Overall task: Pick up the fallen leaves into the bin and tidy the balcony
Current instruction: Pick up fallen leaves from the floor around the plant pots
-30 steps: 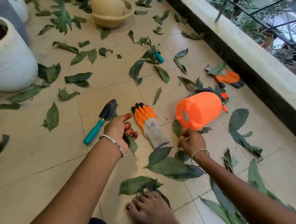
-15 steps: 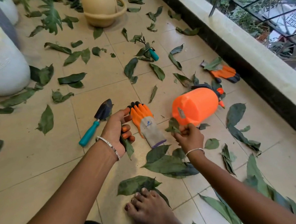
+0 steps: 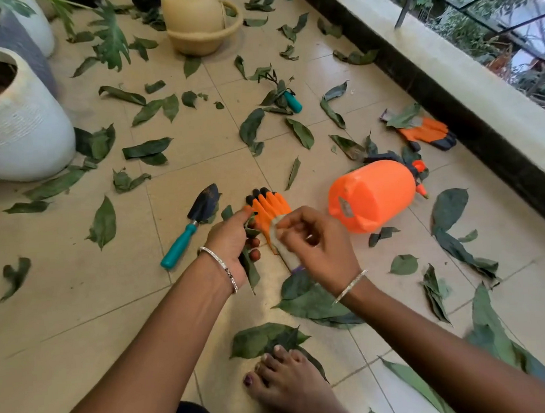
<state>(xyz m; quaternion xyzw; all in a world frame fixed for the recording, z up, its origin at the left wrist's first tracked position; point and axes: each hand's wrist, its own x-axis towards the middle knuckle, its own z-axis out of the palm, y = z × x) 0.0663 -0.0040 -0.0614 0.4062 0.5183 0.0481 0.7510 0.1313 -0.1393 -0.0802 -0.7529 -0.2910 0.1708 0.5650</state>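
Note:
Green fallen leaves [image 3: 146,148] lie scattered over the beige floor tiles. My left hand [image 3: 230,240] grips a small bunch of leaves [image 3: 250,268], thumb forward. My right hand [image 3: 320,245] hovers close beside it, above the grey cuff of an orange glove [image 3: 269,206] lying flat on the floor. Its fingers are curled and blurred, and I cannot tell whether they hold anything. A pile of large leaves [image 3: 315,302] lies under my right wrist. No bin is in view.
A teal-handled trowel [image 3: 184,240] lies left of my left hand and an orange sprayer bottle [image 3: 372,193] lies on its side at right. Beyond are a second glove [image 3: 426,131], a small rake [image 3: 292,101], white pots [image 3: 17,126], a beige watering can [image 3: 199,19] and the parapet [image 3: 448,77]. My foot [image 3: 288,384] rests on a leaf.
My right hand picked up a leaf by the sprayer and swung left to my left hand, over the glove. That leaf no longer shows in it. My left hand stayed put.

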